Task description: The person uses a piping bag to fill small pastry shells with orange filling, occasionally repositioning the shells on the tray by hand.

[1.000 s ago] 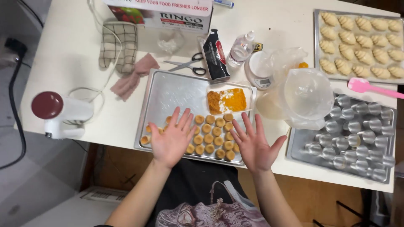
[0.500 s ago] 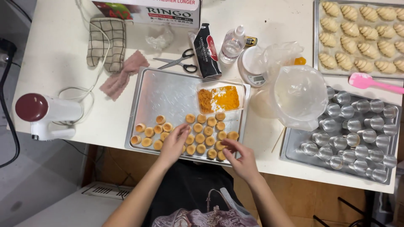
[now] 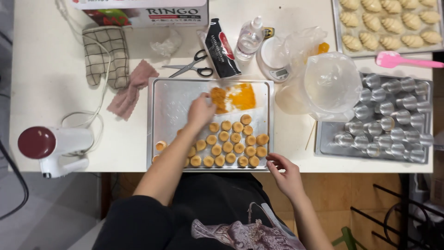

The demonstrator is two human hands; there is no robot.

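At table's near edge, right hand (image 3: 287,175) with fingers curled loosely, holding nothing, tips touching the rim of the shiny metal tray (image 3: 169,109). Just beside those fingertips, on the tray, rows of small round golden-brown dough balls (image 3: 231,143), smooth and matte. Farther up, left hand (image 3: 200,111) stretched over the tray, fingers bunched at the crumbly orange filling (image 3: 233,97); whether pinching any, cannot tell. Beyond, steel scissors (image 3: 190,67) and checked cloth oven mitt (image 3: 105,55).
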